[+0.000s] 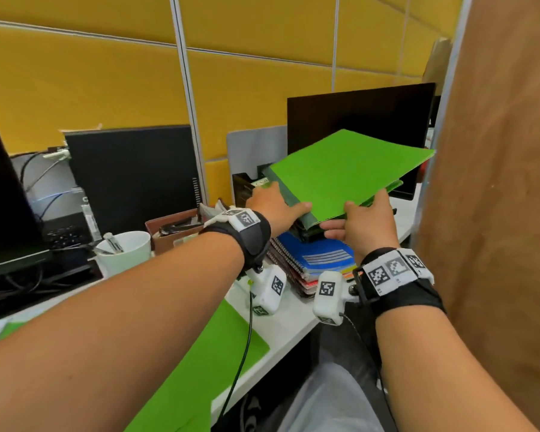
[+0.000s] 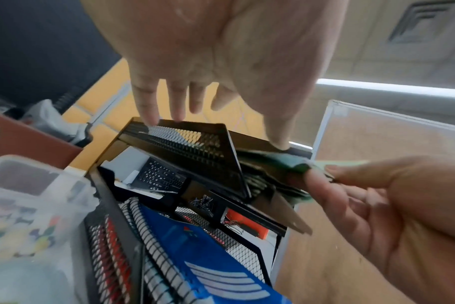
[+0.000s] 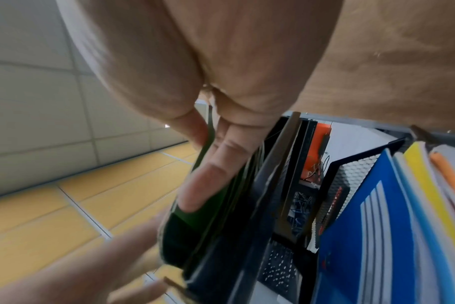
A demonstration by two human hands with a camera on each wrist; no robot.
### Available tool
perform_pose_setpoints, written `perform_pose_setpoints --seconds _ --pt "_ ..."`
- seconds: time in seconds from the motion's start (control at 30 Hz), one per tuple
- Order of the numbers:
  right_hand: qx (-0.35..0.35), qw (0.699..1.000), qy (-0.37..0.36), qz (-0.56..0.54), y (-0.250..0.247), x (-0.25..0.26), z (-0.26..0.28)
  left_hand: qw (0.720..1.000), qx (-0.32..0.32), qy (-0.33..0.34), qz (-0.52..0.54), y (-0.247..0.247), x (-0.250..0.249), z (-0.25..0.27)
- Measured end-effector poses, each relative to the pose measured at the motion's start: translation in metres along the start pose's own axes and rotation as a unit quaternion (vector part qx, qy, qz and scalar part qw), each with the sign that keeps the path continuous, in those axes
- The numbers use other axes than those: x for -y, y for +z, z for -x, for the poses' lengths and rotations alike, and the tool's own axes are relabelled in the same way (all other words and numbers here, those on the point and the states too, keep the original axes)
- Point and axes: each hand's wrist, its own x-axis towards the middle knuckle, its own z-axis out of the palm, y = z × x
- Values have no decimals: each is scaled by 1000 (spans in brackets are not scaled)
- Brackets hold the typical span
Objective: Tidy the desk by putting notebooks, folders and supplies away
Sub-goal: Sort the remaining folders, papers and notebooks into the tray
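Observation:
A bright green folder (image 1: 349,169) lies tilted on top of other green folders over the top shelf of a black mesh tray rack (image 2: 190,148). My right hand (image 1: 365,219) pinches the folder's near edge, thumb on top and fingers underneath; the right wrist view shows the right hand (image 3: 210,144) around the dark green folder stack (image 3: 208,216). My left hand (image 1: 278,204) is at the stack's left corner. Its fingers (image 2: 169,102) are straight and touch the rack's top edge, and the thumb presses the green folders (image 2: 281,164). A blue spiral notebook (image 1: 318,257) tops a pile in the lower shelf.
Another green folder (image 1: 215,353) lies on the white desk (image 1: 290,319) near its front edge. A white mug (image 1: 125,251) with pens, a brown box (image 1: 175,229) and a computer tower (image 1: 131,176) stand to the left. A monitor (image 1: 356,120) is behind the rack, a brown partition (image 1: 496,213) to the right.

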Motion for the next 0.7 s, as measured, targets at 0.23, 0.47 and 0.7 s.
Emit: perform_pose_setpoints --seconds 0.23,0.47,0.7 --pt "-10 997 13 74 -8 -29 -19 981 90 72 -156 20 -10 1" --pt "-76 970 -57 225 -14 -32 -18 974 41 57 -215 23 -28 4" --pt "-8 977 -26 210 5 -26 -3 982 44 74 -170 16 -13 2"
